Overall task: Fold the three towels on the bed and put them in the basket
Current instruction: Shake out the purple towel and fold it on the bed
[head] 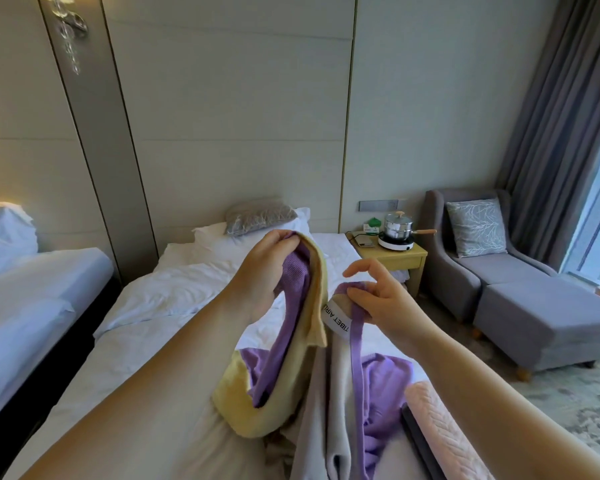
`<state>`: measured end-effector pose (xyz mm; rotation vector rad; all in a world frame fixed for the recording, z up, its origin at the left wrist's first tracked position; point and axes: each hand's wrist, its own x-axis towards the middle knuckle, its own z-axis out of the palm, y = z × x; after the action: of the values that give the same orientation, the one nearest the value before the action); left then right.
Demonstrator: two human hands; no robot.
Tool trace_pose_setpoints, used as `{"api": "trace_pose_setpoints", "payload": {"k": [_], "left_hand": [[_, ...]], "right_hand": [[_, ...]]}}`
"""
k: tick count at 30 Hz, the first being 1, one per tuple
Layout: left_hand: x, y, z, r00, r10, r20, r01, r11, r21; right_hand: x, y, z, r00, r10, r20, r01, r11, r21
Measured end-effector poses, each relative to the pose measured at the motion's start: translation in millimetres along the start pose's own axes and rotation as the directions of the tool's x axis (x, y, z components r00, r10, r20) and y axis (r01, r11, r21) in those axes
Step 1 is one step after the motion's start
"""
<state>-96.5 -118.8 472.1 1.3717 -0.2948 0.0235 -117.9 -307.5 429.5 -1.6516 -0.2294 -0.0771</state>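
left hand [267, 271] grips purple-yellow towel [284, 407] | right hand [381, 303] pinches purple hem [356, 336]

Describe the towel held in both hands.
The towel is soft, knit-looking cloth, purple on one face and pale yellow on the other. It sags between the hands, its lower part on the bed. The left hand grips one top corner; the right hand pinches another beside a white label reading TIBET AIR.

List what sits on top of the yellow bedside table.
A lidded steel pot on a white cooktop, a green item behind, a flat device. The lid hides the pot's contents.
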Motion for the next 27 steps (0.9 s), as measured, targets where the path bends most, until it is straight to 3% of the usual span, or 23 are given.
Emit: {"api": "trace_pose_setpoints", "payload": {"k": [2, 5, 11, 14, 16, 19, 21, 23, 25, 27], "left_hand": [[2.2, 1.3, 1.1, 0.999, -0.032, -0.039, 0.028, 0.993, -0.116], [2.2, 3.0, 2.0, 0.999, -0.003, -0.033, -0.002, 0.988, -0.157], [5.4, 5.2, -1.6, 0.999, -0.034, -0.031, 0.026, 0.975, -0.219], [5.6, 5.9, -4.9, 0.999, -0.041, 0.013, 0.042, 0.962, -0.27], [8.2, 7.2, -10.4, 0.998, -0.057, -0.04, 0.045, 0.967, -0.249], [13.3, 4.2, -33.3, 0.986, 0.029, -0.165, -0.025, 0.999, 0.028], [8.3, -1.4, -55.6, 0.997, 0.051, -0.055, -0.03, 0.942, 0.335], [-3.3, -10.5, -70.1, 0.971, -0.187, 0.148, 0.073, 0.824, 0.561], [-13.0, -21.9, -67.9, 0.883, -0.403, 0.243, 0.13, 0.706, 0.697], [-16.2, -32.9, -50.9, 0.873, -0.385, 0.3, 0.105, 0.748, 0.655]], "right_hand": [[-2.7, -0.3, 3.9, 0.999, -0.044, 0.023, 0.043, 0.997, 0.057], [-5.2, 0.8, 10.7, 0.997, -0.063, 0.055, 0.058, 0.995, 0.077], [-8.7, 1.3, 32.4, 0.98, -0.192, 0.05, 0.198, 0.969, -0.149], [-4.6, 2.4, 39.6, 0.967, -0.251, -0.045, 0.216, 0.901, -0.376], [-1.1, 1.9, 39.1, 0.949, -0.305, -0.079, 0.241, 0.864, -0.441], [4.9, -3.9, 24.8, 0.953, -0.284, -0.108, 0.208, 0.868, -0.45], [10.2, -12.7, 9.3, 0.97, -0.207, -0.125, 0.168, 0.949, -0.269], [14.6, -19.7, -2.8, 0.994, -0.092, -0.051, 0.09, 0.995, -0.042], [14.8, -21.8, -6.5, 0.998, -0.027, 0.056, 0.026, 0.999, 0.029], [11.5, -19.5, -6.5, 0.993, -0.025, 0.116, 0.029, 0.999, -0.04]]}}
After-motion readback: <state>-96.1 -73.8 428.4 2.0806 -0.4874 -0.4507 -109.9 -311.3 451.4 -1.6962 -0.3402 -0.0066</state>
